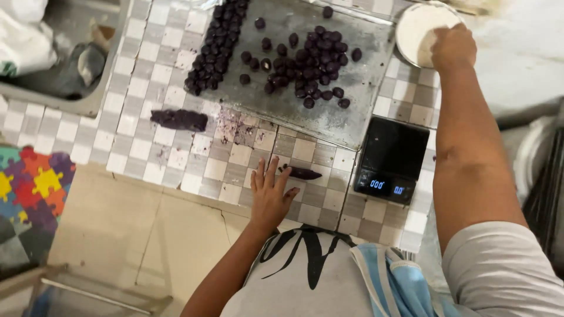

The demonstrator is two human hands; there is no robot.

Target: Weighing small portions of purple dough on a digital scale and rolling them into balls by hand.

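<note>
The left hand (270,196) is laid flat, fingers spread, on the tiled surface (235,155) beside a purple dough roll (302,173) (small, dark), while the right hand (452,47) is curled into a white bowl (417,26).

My left hand (269,196) flat, palm down, fingers spread and pointing away from me, left arm bent close to my body, my right arm stretched far forward, right hand (453,47) curled, knuckles up

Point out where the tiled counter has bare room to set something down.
Bare tiles lie between the grey bin and the metal tray, above the dark purple dough log. The tray is crowded with purple balls; the black digital scale fills the right edge.
</note>
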